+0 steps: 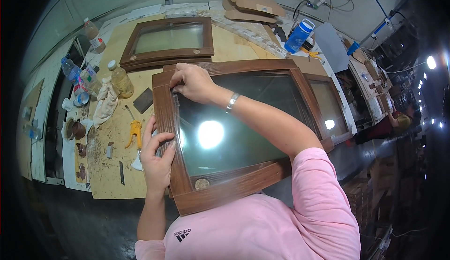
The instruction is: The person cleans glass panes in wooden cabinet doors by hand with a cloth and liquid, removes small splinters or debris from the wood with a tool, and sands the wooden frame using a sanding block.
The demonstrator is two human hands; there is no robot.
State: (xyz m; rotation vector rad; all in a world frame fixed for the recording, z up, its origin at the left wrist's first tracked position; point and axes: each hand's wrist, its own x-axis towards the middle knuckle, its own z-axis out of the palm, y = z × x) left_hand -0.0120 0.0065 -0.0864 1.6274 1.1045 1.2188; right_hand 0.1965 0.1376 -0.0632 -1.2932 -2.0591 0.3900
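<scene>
Here, my left hand (158, 159) clasps the frame (234, 189); my right hand (192, 82) bunches at its corner, pinch unclear. Brown wood surrounds glaring glass (225, 154).

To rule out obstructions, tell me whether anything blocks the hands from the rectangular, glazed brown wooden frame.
Nothing visible blocks the glazed brown wooden frame: the left hand touches its left side, the right hand near its upper-left corner.

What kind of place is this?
It looks like a workshop, maybe one that makes or fixes wooden frames. There's a big brown wooden frame with glass in it, another framed pane farther back, and a yellow-handled tool lying on the messy worktable.
</scene>
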